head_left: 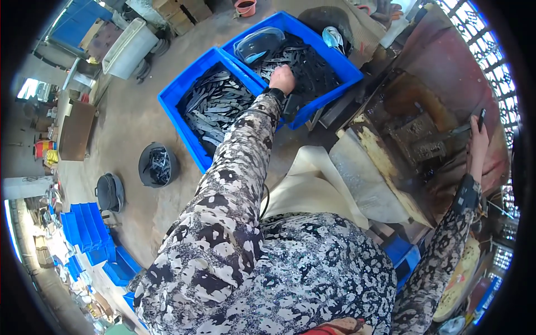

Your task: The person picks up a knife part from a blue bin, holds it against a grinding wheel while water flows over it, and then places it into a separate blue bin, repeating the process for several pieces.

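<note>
Clock taken on the middle of the view. Left hand [282, 79] at 12, palm down over the right bin [335, 95], fingers curled well in; fingertips are hidden beneath the knuckles, so cannot tell whether a strip is pinched there. Dark strips [315, 62] lie loose and crossed all round it, inside that blue bin. A clear tub [259, 44] sits on the heap towards 11 of the hand. Left bin [180, 125], at 11 from centre, stands against the first and holds more strips, greyer. Right hand [478, 142], out at 3, has its fingers closed about a slim dark piece [482, 118], which juts up past them, beside the bench's metal block [424, 139]. Further off: a bucket [172, 167] of pieces on the floor at 9, blue trays [88, 226] at 8, a long white trough [131, 47] at 10, a red pail [245, 8] near the top at 12. Step in hand, as I judge it: picking at the strips in the right bin. The next move calls for a sure pinch on a single strip and a lift clear of its tangled neighbours, right hand steady meanwhile.
</note>
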A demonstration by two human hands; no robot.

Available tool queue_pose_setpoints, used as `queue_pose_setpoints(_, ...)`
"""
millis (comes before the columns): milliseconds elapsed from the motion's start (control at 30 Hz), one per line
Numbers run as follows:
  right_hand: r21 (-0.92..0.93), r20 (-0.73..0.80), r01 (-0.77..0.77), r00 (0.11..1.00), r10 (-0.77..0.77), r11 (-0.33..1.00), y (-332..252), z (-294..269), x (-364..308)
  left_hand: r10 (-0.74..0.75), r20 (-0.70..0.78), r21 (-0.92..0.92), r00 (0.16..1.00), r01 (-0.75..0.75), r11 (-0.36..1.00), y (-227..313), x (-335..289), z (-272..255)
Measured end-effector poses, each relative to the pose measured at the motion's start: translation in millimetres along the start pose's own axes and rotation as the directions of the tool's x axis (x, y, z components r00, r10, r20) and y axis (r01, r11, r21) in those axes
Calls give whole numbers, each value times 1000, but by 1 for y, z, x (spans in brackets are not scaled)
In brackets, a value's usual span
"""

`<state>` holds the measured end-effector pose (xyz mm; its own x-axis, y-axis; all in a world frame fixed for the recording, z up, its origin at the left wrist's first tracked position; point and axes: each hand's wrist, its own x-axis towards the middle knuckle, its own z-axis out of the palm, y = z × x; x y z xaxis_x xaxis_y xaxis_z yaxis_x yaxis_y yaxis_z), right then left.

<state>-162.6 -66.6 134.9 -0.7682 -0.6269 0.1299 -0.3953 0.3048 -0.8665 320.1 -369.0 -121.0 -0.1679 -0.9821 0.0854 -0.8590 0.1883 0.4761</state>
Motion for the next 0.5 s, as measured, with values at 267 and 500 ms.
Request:
queue_pose_setpoints(267,34,-27,-6,1000,7,999,25,-21,33,5,-13,227,1000,-2,974,13,-9,34)
queue_pose_setpoints(500,40,-15,-22,1000,23,999,8,-13,12,-73,-87,106,994,82,991,12,-15,26)
